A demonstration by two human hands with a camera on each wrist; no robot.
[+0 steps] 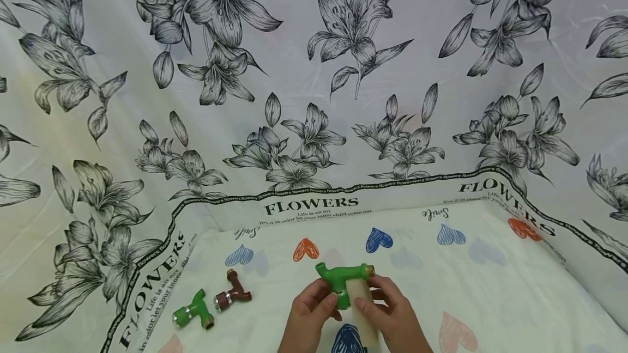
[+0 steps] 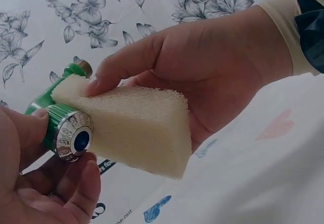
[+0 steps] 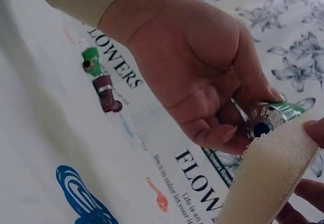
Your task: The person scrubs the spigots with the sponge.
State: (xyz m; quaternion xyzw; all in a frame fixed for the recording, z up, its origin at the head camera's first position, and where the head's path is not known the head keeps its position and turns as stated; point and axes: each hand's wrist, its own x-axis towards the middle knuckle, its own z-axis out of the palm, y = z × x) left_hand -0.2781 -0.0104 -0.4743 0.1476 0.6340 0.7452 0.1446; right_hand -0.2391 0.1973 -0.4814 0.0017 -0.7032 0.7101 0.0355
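Observation:
My left hand (image 1: 309,312) grips a green tap (image 1: 338,274) by its round knob end, with the spout up and to the left and the brass threaded end to the right. In the left wrist view the chrome ring with a dark blue centre (image 2: 81,141) on the knob faces the camera. My right hand (image 1: 394,317) pinches a cream sponge block (image 2: 147,125) between thumb and fingers. The sponge lies against the tap's body and hides part of it. In the right wrist view the sponge covers most of the tap.
On the cloth to the left lie a second green tap (image 1: 196,309) and a brown tap (image 1: 237,290), close beside each other. The heart-print cloth (image 1: 412,282) covers the work surface. Behind it rises a flower-print sheet (image 1: 294,80), which also stands at both sides.

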